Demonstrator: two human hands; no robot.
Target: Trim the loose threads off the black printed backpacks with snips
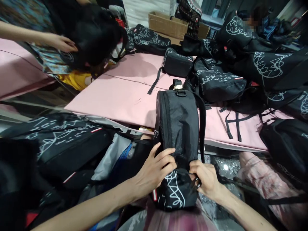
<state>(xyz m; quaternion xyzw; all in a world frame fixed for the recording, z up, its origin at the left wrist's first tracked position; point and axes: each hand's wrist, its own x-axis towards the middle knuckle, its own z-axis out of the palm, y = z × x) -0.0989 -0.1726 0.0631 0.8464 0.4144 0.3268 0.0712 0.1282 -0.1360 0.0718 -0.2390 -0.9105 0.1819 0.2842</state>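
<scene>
A black backpack leans from my lap against the pink table edge, its plain black panel and long zipper facing up. White scribble print and a small red-and-white tag show on its near part. My left hand grips the backpack's left side around the middle, with its fingers bent over the fabric. On the opposite side, my right hand is closed and pinches the backpack's edge fabric. Small black loops show at the right fingers; I cannot tell what they belong to.
Several printed black backpacks crowd the right and back of the pink table. More backpacks are piled at my left. A co-worker's hand handles a black bag across the table. A cardboard box stands behind.
</scene>
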